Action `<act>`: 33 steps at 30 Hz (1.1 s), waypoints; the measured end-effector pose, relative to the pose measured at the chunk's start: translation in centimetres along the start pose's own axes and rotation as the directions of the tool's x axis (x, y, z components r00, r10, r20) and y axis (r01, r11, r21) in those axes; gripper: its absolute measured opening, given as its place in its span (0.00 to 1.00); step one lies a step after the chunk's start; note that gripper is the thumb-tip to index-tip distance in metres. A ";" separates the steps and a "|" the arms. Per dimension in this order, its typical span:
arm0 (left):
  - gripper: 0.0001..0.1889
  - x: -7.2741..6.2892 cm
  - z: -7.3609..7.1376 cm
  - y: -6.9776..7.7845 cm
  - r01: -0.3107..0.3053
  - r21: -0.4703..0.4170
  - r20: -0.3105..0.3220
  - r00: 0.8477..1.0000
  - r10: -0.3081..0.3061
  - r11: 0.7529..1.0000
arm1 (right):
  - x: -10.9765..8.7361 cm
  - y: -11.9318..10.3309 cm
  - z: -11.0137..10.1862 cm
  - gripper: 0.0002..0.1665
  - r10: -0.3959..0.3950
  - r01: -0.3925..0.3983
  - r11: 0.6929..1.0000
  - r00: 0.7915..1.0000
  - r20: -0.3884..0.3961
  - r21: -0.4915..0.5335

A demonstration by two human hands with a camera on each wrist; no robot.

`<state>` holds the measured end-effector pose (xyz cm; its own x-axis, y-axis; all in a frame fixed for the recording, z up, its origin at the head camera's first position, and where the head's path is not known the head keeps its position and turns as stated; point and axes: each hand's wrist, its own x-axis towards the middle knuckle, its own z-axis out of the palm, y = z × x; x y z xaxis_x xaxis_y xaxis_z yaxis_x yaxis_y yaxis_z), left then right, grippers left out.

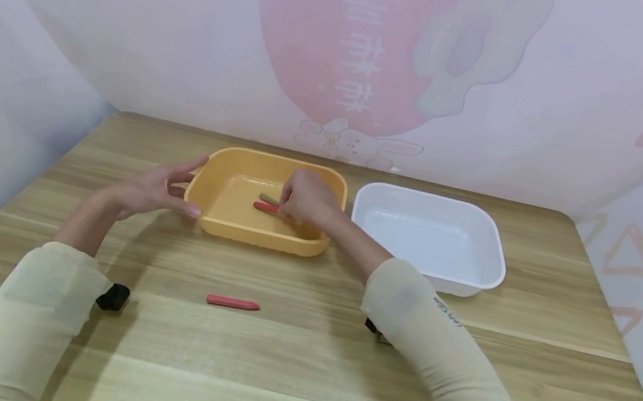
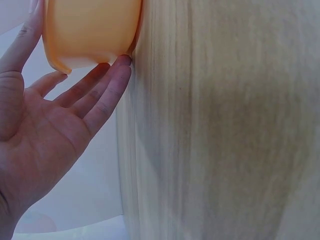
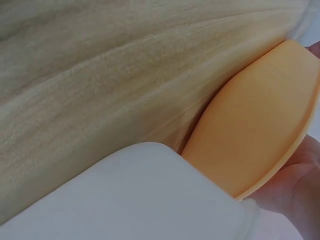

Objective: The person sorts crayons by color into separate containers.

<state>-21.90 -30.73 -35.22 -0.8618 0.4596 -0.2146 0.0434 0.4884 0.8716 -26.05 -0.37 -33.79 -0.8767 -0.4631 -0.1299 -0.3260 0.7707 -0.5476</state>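
Inside the yellow tray, toward its right end, the right grip reaches down at a red stick, with an olive stick just beyond it; the fingertips are hidden from me, so I cannot tell whether they are clamped on either. The left grip is spread apart, its fingers touching the tray's left end. The step in hand looks like handling sticks within that tray, and the next move seems to call for a sure pinch. Nearer me, a pinkish-red stick, slim, matte and tapered at one end, lies on the wood-grained bench. The yellow tray and the white tray look like smooth, round-cornered plastic.
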 end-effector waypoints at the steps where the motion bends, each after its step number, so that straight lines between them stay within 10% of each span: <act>1: 0.57 0.0 0.0 0.0 0.000 -0.001 0.002 1.000 0.000 1.000 | 0.0 0.0 0.0 0.04 0.002 -0.002 1.000 1.000 -0.002 -0.011; 20: 0.57 0.4 0.2 0.0 -0.004 0.013 0.004 1.000 0.004 1.000 | -1.1 0.4 -1.3 0.05 -0.036 0.031 0.992 0.998 -0.041 -0.125; 33: 0.57 0.2 0.0 0.1 0.000 0.007 0.007 1.000 0.000 1.000 | -4.9 0.5 -3.4 0.03 -0.245 0.249 0.967 0.967 -0.065 0.061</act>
<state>-22.06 -30.60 -35.23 -0.8582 0.4648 -0.2180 0.0469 0.4937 0.8684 -23.14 3.76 -30.64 -0.7913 -0.6083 0.0624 -0.5117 0.6029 -0.6121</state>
